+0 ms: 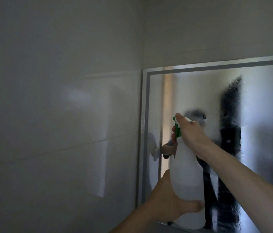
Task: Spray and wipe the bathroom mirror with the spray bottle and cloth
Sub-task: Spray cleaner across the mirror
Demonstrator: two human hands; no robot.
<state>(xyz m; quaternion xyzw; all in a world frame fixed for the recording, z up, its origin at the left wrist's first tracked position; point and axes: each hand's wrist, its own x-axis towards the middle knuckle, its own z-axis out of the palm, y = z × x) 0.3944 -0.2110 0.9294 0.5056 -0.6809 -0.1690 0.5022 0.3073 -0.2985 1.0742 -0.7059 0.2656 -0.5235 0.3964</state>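
Note:
A white spray bottle with a green trigger is held up close to the left part of the mirror. My right hand grips its neck, with fingers round the trigger. My left hand cups the bottle's base from below, thumb across the front. The mirror glass is fogged with spray, with dark streaked patches in the middle. No cloth is in view.
A pale tiled wall fills the left half of the view and meets the mirror's grey frame at the corner. The reflection in the mirror is blurred.

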